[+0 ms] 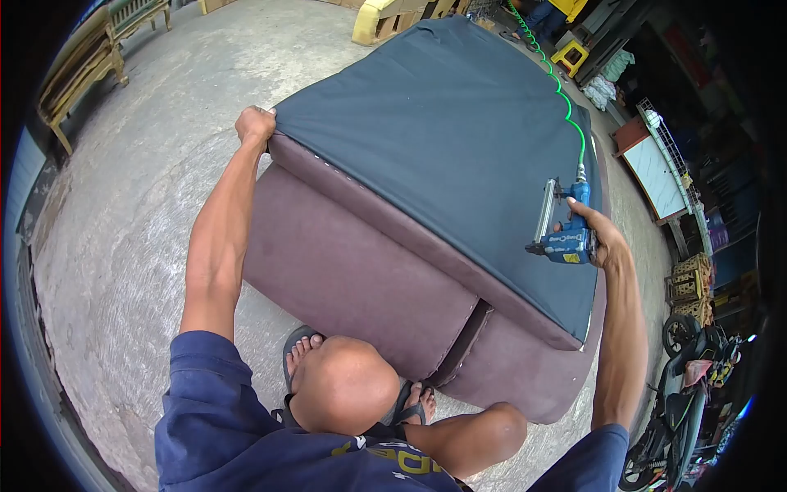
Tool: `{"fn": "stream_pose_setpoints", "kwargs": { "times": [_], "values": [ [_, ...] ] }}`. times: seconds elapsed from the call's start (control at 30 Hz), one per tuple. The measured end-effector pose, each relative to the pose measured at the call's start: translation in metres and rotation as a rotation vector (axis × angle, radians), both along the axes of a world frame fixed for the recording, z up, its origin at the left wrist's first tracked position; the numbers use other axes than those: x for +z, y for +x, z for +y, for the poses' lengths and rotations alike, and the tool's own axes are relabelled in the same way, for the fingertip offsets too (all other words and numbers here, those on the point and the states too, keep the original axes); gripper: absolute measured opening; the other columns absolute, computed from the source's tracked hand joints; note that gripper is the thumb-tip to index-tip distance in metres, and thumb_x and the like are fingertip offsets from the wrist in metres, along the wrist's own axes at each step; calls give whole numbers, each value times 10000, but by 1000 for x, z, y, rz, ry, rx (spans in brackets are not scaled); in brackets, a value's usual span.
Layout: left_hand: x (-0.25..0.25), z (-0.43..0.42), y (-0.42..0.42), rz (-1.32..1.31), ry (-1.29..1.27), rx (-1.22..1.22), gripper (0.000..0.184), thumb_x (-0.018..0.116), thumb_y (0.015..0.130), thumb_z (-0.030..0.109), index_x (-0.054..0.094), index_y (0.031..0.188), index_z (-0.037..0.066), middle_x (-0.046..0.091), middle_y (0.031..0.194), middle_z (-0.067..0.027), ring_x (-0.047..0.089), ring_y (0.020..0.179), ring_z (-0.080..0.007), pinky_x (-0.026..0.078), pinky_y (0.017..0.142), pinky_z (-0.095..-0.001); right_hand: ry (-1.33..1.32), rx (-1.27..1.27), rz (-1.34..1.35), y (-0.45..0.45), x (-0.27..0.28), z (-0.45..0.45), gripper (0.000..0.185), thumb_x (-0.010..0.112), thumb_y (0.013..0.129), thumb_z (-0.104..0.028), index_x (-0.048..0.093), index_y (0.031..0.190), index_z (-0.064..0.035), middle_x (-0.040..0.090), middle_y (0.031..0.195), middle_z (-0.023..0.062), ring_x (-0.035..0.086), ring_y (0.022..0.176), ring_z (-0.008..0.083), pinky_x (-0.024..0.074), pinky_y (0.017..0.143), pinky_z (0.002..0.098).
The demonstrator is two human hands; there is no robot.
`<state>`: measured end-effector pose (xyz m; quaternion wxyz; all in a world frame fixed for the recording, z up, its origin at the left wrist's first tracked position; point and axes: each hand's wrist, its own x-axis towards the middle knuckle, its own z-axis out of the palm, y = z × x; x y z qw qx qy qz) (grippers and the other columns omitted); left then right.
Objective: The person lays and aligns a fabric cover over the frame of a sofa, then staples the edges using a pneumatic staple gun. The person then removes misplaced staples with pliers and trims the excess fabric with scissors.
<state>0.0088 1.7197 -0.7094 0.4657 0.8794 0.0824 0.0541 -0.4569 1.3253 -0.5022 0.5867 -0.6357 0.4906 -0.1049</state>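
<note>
A sofa [352,254] covered in dull purple upholstery lies turned over in front of me, its underside facing up. Dark grey-blue fabric [434,123] is spread over that underside. My left hand [256,125] is closed on the fabric at the near left corner. My right hand [602,234] grips a blue pneumatic staple gun [566,234] above the fabric's right part. A coiled green air hose [566,102] runs from the tool toward the back. Small light staple marks show along the fabric's near left edge.
A wooden bench [86,70] stands at the far left on the concrete floor [147,205]. Behind the sofa are a yellow stool [570,57] and another person's legs [541,20]. A motorcycle [680,402] and a cabinet [652,168] line the right side.
</note>
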Motion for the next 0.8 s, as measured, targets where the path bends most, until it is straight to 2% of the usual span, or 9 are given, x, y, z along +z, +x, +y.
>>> {"fn": "stream_pose_setpoints", "kwargs": {
  "times": [0.03,0.07,0.2,0.23,0.3,0.33,0.37,0.47,0.8],
  "values": [
    [-8,-1,0,-96,-6,-1,284,792,904,284,707,891,13,756,900,-163,725,836,-273,569,754,-428,34,26,-76,33,3,24,360,747,955,-269,566,1051,28,667,892,169,766,777,297,682,678,467],
    [-13,-1,2,-69,-61,7,286,798,899,278,692,863,16,743,863,-159,715,802,-258,566,727,-427,93,92,-147,65,1,41,359,756,950,-269,563,1039,21,658,884,159,766,782,302,682,686,470],
    [-20,-3,-4,-130,-137,-7,273,818,878,252,683,834,19,729,825,-143,683,753,-244,536,721,-399,234,220,-290,187,-18,128,347,743,957,-310,566,1055,-27,648,873,107,764,787,282,675,684,463],
    [-3,0,-20,-37,-214,-29,235,810,880,212,696,870,7,739,900,-190,704,856,-310,535,824,-414,258,238,-290,213,-19,151,335,727,966,-322,569,1070,-46,643,869,85,756,759,257,670,642,432],
    [-4,0,-25,-42,-264,-29,241,818,871,200,684,863,0,733,871,-174,694,826,-299,536,808,-413,254,276,-251,266,-34,175,274,693,981,-323,560,1055,-95,620,832,40,684,631,173,540,472,330],
    [-4,0,-26,-18,-304,-35,236,821,868,192,682,862,1,732,871,-167,692,824,-291,536,802,-409,261,310,-273,286,-37,191,237,681,983,-305,531,986,-122,580,764,4,569,530,110,347,418,274],
    [-4,1,-27,7,-342,-44,231,825,864,184,681,861,3,732,871,-160,691,822,-284,537,795,-405,263,308,-264,302,-40,205,241,678,982,-295,498,917,-148,553,715,-18,518,485,94,286,416,270],
    [-5,2,-31,54,-469,-41,223,826,863,171,676,858,6,727,864,-150,684,811,-272,537,790,-397,224,304,-219,332,-41,228,237,668,983,-281,492,879,-158,533,678,-33,489,455,99,277,408,279],
    [-26,-7,-25,10,-485,-55,234,815,879,211,682,887,19,712,844,-130,649,788,-230,513,755,-381,171,268,42,383,-63,245,297,664,972,-268,476,754,-196,457,564,-65,363,383,84,196,391,272]
  ]
}}
